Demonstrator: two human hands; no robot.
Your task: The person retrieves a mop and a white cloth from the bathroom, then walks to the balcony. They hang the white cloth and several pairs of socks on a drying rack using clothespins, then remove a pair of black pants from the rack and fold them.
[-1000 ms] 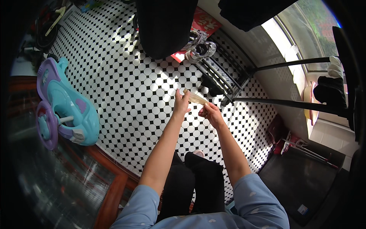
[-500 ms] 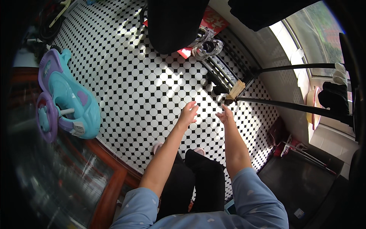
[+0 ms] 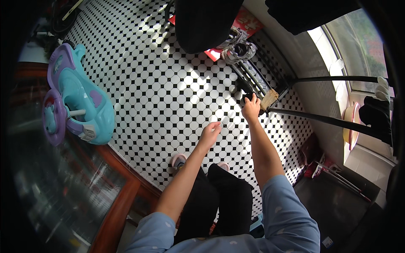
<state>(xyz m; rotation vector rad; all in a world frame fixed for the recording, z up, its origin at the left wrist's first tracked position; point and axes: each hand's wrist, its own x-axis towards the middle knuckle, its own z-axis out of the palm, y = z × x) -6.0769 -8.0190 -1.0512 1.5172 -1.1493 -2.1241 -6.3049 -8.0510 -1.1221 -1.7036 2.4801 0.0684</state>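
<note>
My right hand (image 3: pixel 251 108) reaches to a black, shoe-like object (image 3: pixel 246 97) at the lower end of the black rack. Its fingers are bent around the object's near edge, and they hide part of it. A crumpled tan piece (image 3: pixel 268 99), paper or cloth, lies just right of that hand. Over the tiled floor (image 3: pixel 168 114), my left hand (image 3: pixel 210 133) hovers with loosely bent fingers and nothing visible in it. Grey-and-white sneakers (image 3: pixel 239 51) sit farther up on the black rack (image 3: pixel 256 80).
A turquoise and purple ride-on toy (image 3: pixel 90 107) stands at the left beside a wood-framed glass panel (image 3: pixel 122 211). Black bars (image 3: pixel 329 119) run from the rack toward the window (image 3: pixel 354 46). A dark hanging garment (image 3: pixel 206 25) blocks the top middle. Red brush-like items (image 3: pixel 316 166) lie at right.
My right hand has moved forward to the black object and its fingers have bent onto it. The left hand has dropped slightly nearer to me, its fingers more curled. The view has shifted slightly.
</note>
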